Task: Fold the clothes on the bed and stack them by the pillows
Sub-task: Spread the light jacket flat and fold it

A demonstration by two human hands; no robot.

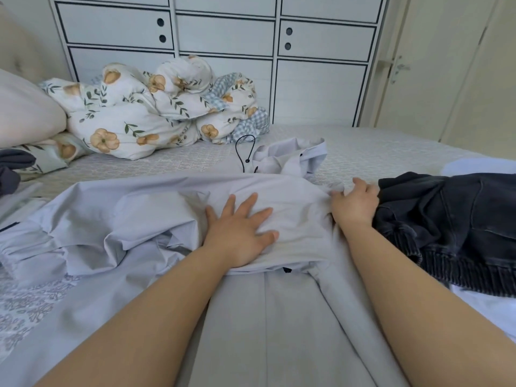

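Observation:
A pale lilac-grey hooded jacket (145, 208) lies spread across the bed in front of me. A folded-over part of it sits in the middle, and my left hand (240, 230) presses flat on that part with fingers spread. My right hand (356, 202) pinches the jacket's cloth at its right edge, fingers curled into the fabric. The jacket's hood (290, 157) with a black drawstring loop (243, 152) lies just beyond my hands. A dark denim garment (452, 227) lies crumpled right beside my right hand. A cream pillow (25, 113) is at the far left.
A bunched floral duvet (156, 110) lies at the back left next to the pillow. Dark clothing (14, 166) sits at the left edge. A white garment (480, 167) shows behind the denim. White cupboards (223, 37) stand behind the bed and a door (435, 65) stands at the right.

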